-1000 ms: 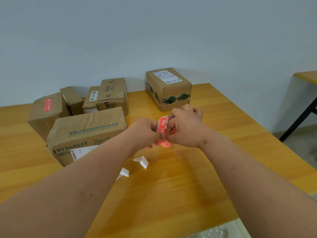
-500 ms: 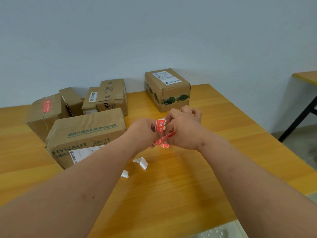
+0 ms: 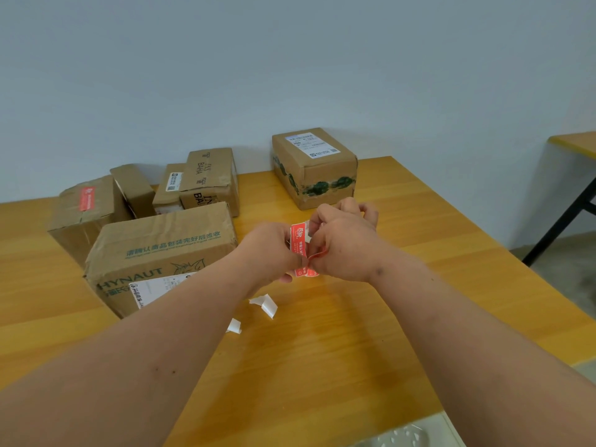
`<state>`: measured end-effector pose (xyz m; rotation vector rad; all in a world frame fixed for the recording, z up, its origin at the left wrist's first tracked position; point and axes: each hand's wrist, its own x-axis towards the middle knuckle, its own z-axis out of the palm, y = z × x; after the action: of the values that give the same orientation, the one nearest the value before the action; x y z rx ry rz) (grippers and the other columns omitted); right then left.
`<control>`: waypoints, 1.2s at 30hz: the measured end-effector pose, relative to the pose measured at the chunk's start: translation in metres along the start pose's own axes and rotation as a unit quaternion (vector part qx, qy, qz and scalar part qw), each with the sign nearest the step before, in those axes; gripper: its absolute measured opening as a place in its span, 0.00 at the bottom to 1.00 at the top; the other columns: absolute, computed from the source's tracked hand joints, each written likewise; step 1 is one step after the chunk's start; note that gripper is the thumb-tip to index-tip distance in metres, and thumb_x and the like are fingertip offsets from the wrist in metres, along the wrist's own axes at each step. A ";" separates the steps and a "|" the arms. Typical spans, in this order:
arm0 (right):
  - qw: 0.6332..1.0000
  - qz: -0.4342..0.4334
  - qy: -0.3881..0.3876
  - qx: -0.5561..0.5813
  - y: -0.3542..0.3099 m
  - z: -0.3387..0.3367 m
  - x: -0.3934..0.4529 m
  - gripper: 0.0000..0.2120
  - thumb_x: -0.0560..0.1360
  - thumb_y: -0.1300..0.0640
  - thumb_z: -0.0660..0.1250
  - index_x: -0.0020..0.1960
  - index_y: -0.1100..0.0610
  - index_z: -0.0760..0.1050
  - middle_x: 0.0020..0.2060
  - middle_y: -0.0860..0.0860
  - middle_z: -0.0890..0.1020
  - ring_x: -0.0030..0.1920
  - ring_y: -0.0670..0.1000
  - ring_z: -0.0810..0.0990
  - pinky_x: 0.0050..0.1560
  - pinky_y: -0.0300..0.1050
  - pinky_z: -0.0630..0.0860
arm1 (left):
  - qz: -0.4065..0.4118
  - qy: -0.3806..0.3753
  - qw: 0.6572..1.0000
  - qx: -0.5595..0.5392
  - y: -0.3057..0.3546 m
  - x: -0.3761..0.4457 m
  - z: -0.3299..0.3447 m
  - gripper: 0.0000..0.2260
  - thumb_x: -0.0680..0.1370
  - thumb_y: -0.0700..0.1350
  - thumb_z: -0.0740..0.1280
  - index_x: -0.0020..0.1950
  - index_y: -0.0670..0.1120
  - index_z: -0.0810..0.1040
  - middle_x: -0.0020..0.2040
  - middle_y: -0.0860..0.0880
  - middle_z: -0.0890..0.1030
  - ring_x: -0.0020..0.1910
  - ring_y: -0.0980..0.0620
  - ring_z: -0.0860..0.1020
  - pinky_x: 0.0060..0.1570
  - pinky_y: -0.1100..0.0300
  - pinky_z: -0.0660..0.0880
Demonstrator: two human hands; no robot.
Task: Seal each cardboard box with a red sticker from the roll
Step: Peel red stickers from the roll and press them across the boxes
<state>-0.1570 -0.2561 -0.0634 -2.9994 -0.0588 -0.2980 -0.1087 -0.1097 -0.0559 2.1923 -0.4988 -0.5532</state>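
Across the lower two thirds of the frame ran the wooden table [image 3: 354, 350], orange-yellow, with a pale wall behind it and the corner of a second table [image 3: 577, 143] at the right edge. On its left half stood a cluster of cardboard boxes. Largest was the long box [image 3: 161, 250] printed with green characters and the letters HYNAUT, nearest to my left forearm. Behind it, at the far left, sat a box [image 3: 87, 214] already bearing a red sticker [image 3: 87, 198] on its top. Between that one and the centre were a small tilted box [image 3: 134, 188], a flat box with a white label [image 3: 169, 188] and a box marked BAHA [image 3: 209, 179] resting against it. Apart from these, in the upper centre, stood a box with green smudged tape [image 3: 314, 166] and a white shipping label on top.

Just below the middle of the frame my two hands met above the table. My left hand [image 3: 271, 250] gripped the sticker roll [image 3: 301, 250], a red strip with white lettering, its fingers curled round it. My right hand [image 3: 345, 243] pinched the strip from the other side, fingers bent tightly.

Below my hands lay two small white backing scraps, one folded scrap [image 3: 266, 304] and a smaller scrap [image 3: 234, 326] beside my left forearm.
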 end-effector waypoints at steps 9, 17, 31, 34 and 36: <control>1.000 -0.010 -0.001 -0.010 0.001 -0.002 -0.002 0.07 0.70 0.43 0.73 0.45 0.43 0.84 0.52 0.37 0.71 0.60 0.49 0.59 0.59 0.49 0.45 | -0.005 0.026 1.000 0.013 0.001 0.002 0.002 0.11 0.75 0.37 0.71 0.56 0.48 0.78 0.45 0.47 0.84 0.40 0.50 0.84 0.47 0.50 0.82; 1.000 -0.010 -0.006 0.001 0.000 -0.003 -0.004 0.06 0.70 0.45 0.73 0.46 0.43 0.84 0.53 0.37 0.71 0.61 0.49 0.59 0.61 0.50 0.46 | -0.006 0.035 0.999 0.013 0.001 0.000 0.002 0.11 0.76 0.37 0.70 0.54 0.50 0.76 0.44 0.48 0.82 0.38 0.51 0.84 0.45 0.53 0.82; 1.000 -0.005 -0.010 -0.002 0.000 -0.010 -0.007 0.04 0.70 0.45 0.74 0.44 0.42 0.84 0.54 0.36 0.72 0.60 0.49 0.60 0.62 0.50 0.47 | 0.001 0.081 0.995 0.052 0.006 -0.005 -0.001 0.08 0.78 0.40 0.67 0.44 0.52 0.72 0.43 0.47 0.82 0.37 0.51 0.84 0.45 0.52 0.82; 1.000 -0.001 -0.015 -0.003 0.003 -0.011 -0.009 0.05 0.70 0.46 0.74 0.45 0.43 0.84 0.53 0.36 0.72 0.61 0.49 0.60 0.63 0.50 0.47 | -0.001 0.092 0.995 0.047 0.007 -0.004 -0.002 0.04 0.78 0.41 0.67 0.48 0.49 0.74 0.44 0.47 0.82 0.36 0.51 0.84 0.44 0.53 0.82; 1.000 0.000 -0.016 0.000 0.004 -0.010 -0.011 0.06 0.69 0.45 0.75 0.44 0.43 0.84 0.53 0.36 0.72 0.62 0.49 0.61 0.63 0.50 0.47 | -0.002 0.091 0.995 0.040 0.008 -0.004 -0.003 0.05 0.78 0.41 0.68 0.52 0.48 0.74 0.44 0.47 0.81 0.36 0.51 0.84 0.43 0.54 0.82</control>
<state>-0.1696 -0.2620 -0.0559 -3.0035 -0.0622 -0.2498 -0.1118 -0.1108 -0.0475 2.2930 -0.4255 -0.3351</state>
